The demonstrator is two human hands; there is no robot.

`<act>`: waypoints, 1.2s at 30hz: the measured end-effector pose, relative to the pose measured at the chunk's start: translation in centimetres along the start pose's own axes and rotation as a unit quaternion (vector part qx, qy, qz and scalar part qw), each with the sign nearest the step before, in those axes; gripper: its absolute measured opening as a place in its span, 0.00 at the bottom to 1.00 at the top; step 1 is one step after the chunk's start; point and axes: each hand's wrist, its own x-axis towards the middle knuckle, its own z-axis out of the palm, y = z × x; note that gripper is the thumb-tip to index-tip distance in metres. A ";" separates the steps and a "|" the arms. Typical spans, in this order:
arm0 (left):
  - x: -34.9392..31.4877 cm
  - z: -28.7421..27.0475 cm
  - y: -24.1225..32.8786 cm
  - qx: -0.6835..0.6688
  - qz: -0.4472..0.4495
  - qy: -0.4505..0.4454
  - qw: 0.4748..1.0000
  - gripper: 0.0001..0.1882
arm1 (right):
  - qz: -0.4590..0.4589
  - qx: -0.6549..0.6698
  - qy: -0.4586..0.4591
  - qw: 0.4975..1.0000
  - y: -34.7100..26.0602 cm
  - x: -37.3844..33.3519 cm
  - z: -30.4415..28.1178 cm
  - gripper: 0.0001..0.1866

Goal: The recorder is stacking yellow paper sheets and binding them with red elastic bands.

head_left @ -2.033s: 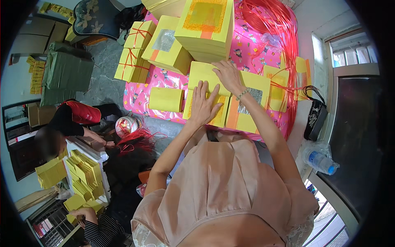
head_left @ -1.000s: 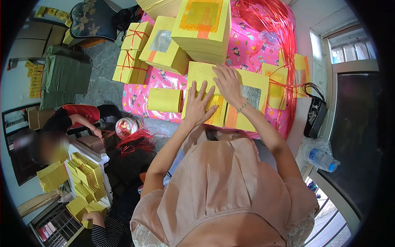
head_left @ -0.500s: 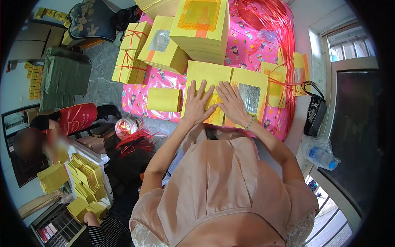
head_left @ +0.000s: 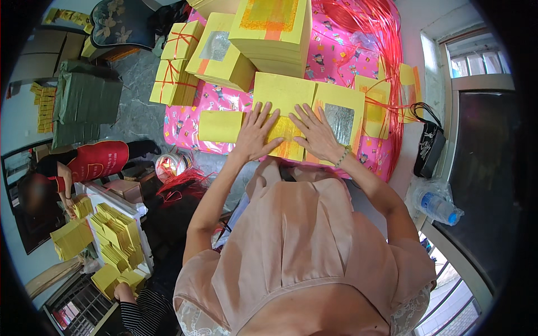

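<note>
My left hand (head_left: 255,133) lies flat, fingers spread, on the left side of a yellow paper sheet (head_left: 284,89) with a gold patch. My right hand (head_left: 318,134), also flat with its fingers apart, rests across that sheet's right side and onto the neighbouring yellow paper with a silver patch (head_left: 339,124). Between my thumbs the gold patch (head_left: 284,130) shows, with an orange strip below it. A smaller yellow paper packet (head_left: 220,126) lies just left of my left hand. A bead bracelet (head_left: 343,155) circles my right wrist.
Tall yellow paper stacks (head_left: 270,45) and red-tied bundles (head_left: 176,82) stand at the back of the pink-covered table (head_left: 325,56). Red cords (head_left: 395,101) hang on the right. At left, a person in a red apron (head_left: 101,161) and a striped sleeve (head_left: 143,311) are beside more yellow papers.
My hands have moved slightly apart, showing more of the gold patch between them. At left, the person in the red apron now reaches an arm down to the papers.
</note>
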 end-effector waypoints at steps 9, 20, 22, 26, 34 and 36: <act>-0.4 -0.2 -0.7 0.031 -0.009 -0.024 0.999 0.40 | -0.021 -0.010 -0.013 1.000 -1.5 1.5 -0.4 0.37; -1.1 -0.1 -1.6 0.010 -0.046 -0.036 0.998 0.43 | -0.041 0.006 -0.021 0.999 -0.4 1.4 0.0 0.37; -0.8 -0.1 -1.9 -0.013 -0.044 -0.045 0.998 0.43 | -0.042 0.005 -0.019 0.999 -0.5 1.5 0.1 0.37; -1.3 0.1 -1.9 -0.016 -0.040 -0.039 0.998 0.43 | -0.049 0.006 -0.011 0.999 -0.8 1.5 -0.2 0.36; -0.1 -0.9 -0.8 -0.097 -0.047 0.160 0.981 0.23 | -0.014 -0.024 0.069 0.997 -0.4 3.2 -0.2 0.30; -0.1 -0.5 0.8 -0.150 -0.122 0.200 0.961 0.20 | 0.012 -0.063 0.118 0.991 0.3 3.8 0.4 0.28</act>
